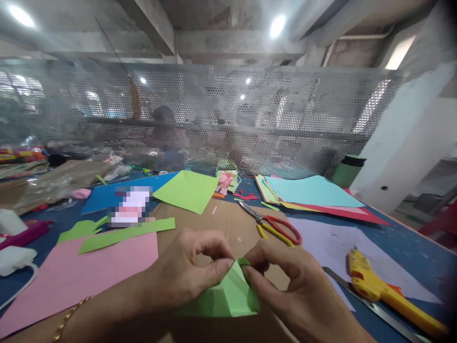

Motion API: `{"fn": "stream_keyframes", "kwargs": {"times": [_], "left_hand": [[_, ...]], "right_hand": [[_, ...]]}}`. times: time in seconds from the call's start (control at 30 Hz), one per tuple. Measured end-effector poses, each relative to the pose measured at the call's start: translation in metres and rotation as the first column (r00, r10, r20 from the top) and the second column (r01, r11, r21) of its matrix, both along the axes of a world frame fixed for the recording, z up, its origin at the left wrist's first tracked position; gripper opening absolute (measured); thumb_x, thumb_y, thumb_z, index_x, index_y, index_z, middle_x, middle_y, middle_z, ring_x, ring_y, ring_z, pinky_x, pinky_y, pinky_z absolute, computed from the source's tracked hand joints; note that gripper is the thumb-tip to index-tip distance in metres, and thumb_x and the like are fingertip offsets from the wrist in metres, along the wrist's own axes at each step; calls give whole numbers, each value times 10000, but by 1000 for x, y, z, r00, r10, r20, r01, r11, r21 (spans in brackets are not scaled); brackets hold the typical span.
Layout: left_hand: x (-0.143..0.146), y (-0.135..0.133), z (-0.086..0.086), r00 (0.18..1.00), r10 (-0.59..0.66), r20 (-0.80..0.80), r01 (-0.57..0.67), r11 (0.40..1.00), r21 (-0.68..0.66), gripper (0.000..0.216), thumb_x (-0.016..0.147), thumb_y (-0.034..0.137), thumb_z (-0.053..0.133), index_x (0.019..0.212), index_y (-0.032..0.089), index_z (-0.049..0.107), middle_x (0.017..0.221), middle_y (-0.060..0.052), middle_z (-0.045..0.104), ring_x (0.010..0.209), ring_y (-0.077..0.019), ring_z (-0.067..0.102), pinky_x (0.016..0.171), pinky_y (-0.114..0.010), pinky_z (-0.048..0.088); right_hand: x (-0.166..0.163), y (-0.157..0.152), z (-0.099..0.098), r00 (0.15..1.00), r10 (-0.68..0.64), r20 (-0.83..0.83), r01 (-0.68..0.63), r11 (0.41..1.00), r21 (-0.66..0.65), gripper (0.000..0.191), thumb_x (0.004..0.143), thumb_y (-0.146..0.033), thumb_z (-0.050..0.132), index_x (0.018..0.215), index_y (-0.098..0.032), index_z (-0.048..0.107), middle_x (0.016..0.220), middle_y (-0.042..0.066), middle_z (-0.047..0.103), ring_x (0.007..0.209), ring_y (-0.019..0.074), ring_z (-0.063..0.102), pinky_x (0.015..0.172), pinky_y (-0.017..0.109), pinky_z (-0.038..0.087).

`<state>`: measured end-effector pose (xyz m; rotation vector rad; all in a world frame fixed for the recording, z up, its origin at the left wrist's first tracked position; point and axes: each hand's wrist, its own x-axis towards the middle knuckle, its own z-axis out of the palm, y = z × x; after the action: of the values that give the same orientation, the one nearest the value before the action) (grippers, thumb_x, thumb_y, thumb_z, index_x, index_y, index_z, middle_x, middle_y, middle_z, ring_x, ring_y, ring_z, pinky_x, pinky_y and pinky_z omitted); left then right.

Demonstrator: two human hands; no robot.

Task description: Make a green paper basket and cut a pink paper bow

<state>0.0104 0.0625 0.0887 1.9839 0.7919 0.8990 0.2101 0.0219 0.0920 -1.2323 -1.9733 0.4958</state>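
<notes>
A folded sheet of green paper (228, 297) is held up over the brown cardboard (228, 226). My left hand (189, 267) pinches its upper tip between thumb and forefinger. On the other side of that tip, my right hand (289, 276) grips the folded edge the same way. The two hands almost meet at the peak. Just beyond my right hand lie scissors (269, 223) with red and yellow handles. A sheet of pink paper (117, 267) spreads beneath my left forearm.
At right, a yellow glue gun (374, 286) and a metal ruler (378, 309) lie by lilac paper (317, 238). Stacked coloured sheets (317, 190) sit behind. A green sheet (189, 190), a blurred-out phone-like object (132, 207) and white plugs (16, 257) are further left. A perforated screen (214, 95) stands behind.
</notes>
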Motion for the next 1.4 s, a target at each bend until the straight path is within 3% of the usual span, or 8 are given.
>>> {"fn": "stream_keyframes", "kwargs": {"times": [0.6, 0.8, 1.1, 1.4], "left_hand": [[-1, 1, -4, 1000, 14, 3, -14, 999, 42, 111, 861, 199, 644, 776, 169, 708, 716, 20, 715, 661, -99, 612, 593, -184, 439], [-1, 1, -3, 1000, 23, 4, -23, 999, 24, 100, 852, 182, 636, 773, 164, 695, 718, 16, 712, 668, -104, 617, 605, -190, 450], [0, 1, -6, 999, 38, 7, -38, 999, 23, 98, 854, 180, 634, 780, 166, 697, 723, 21, 712, 667, -98, 617, 608, -185, 456], [-1, 3, -5, 999, 39, 26, -41, 998, 52, 99, 867, 187, 623, 807, 168, 700, 741, 20, 713, 684, -101, 620, 624, -185, 459]], "right_hand": [[3, 0, -8, 999, -5, 33, -2, 975, 220, 176, 845, -75, 602, 778, -234, 564, 689, -64, 619, 615, 92, 589, 576, 169, 473], [2, 0, -9, 998, 13, 54, -31, 938, 345, 204, 848, -36, 582, 808, -234, 549, 711, -54, 603, 640, 104, 588, 599, 206, 446], [5, 1, -12, 992, 43, 118, -83, 930, 357, 212, 879, -24, 528, 806, -221, 551, 725, -37, 591, 651, 108, 560, 599, 226, 410], [6, -3, -2, 982, 176, 66, -188, 937, 293, 244, 893, -12, 521, 976, -224, 608, 894, -6, 655, 806, 114, 632, 694, 214, 483]]}}
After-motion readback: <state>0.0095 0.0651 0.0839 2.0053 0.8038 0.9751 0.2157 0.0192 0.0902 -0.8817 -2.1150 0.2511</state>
